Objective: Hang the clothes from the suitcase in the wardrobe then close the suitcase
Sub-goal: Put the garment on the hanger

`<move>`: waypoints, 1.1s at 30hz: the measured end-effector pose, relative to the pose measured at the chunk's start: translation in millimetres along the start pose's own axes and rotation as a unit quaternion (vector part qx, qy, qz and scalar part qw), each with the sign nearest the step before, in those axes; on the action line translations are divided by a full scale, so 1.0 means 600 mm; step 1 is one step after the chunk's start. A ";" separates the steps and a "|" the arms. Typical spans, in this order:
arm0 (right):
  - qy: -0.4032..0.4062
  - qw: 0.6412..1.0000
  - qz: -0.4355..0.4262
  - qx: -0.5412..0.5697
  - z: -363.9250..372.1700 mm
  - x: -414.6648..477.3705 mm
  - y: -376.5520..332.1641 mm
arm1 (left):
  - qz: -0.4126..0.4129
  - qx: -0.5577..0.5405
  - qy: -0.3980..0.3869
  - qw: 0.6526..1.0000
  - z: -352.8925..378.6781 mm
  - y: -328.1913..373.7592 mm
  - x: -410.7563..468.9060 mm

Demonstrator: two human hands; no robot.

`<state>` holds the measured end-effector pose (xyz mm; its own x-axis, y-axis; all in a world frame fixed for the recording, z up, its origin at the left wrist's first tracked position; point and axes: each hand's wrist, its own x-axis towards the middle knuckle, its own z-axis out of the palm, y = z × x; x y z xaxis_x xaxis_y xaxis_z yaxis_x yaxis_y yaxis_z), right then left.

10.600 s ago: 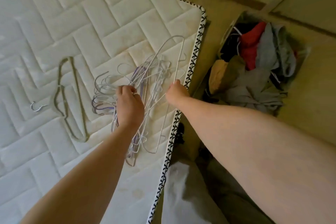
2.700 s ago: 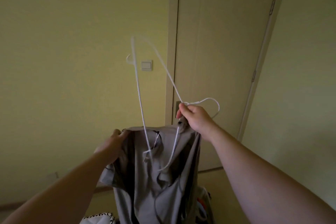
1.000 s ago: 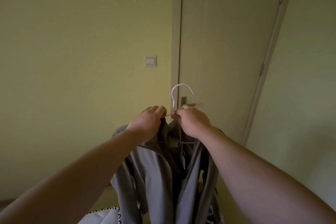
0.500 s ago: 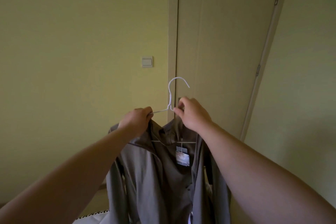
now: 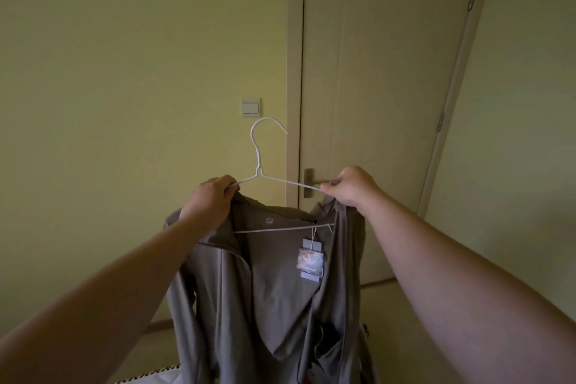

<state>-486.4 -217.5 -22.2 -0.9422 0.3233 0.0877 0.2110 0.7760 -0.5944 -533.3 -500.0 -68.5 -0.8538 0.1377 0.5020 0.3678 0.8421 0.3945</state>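
Observation:
A grey jacket (image 5: pixel 274 296) hangs open on a white wire hanger (image 5: pixel 257 151), held up in front of me with the hook pointing upward. A paper tag (image 5: pixel 311 262) dangles inside the collar. My left hand (image 5: pixel 212 199) grips the hanger's left shoulder together with the jacket fabric. My right hand (image 5: pixel 352 185) pinches the hanger's right shoulder and the cloth there. The suitcase and the wardrobe are out of view.
A closed door (image 5: pixel 383 72) with a metal handle (image 5: pixel 310 182) stands straight ahead. A light switch (image 5: pixel 251 107) sits on the yellow wall to its left. A mattress corner (image 5: pixel 149 376) shows at the bottom edge.
My hands have moved apart along the hanger's shoulders, spreading the jacket wider. The hanger and jacket sit higher in view than half a second ago.

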 end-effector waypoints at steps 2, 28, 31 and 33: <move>-0.026 0.999 -0.008 0.025 -0.001 0.000 -0.009 | 0.005 0.044 -0.027 0.999 0.000 0.001 0.000; 0.081 0.962 -0.138 -0.223 0.043 -0.025 -0.028 | 0.049 -0.021 -0.072 0.996 -0.017 -0.001 -0.003; 0.112 0.967 -0.093 -0.209 0.028 -0.029 -0.026 | 0.044 0.022 -0.116 0.992 -0.029 -0.019 -0.009; 0.116 0.971 -0.064 -0.199 0.017 -0.031 -0.029 | -0.001 -0.002 -0.112 0.994 -0.029 -0.024 -0.015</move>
<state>-475.3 -242.7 -21.5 -0.8929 0.2888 0.3455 0.2242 0.9505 -0.2150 -524.3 -522.3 -65.2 -0.9152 0.2481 0.3174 0.3664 0.8404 0.3994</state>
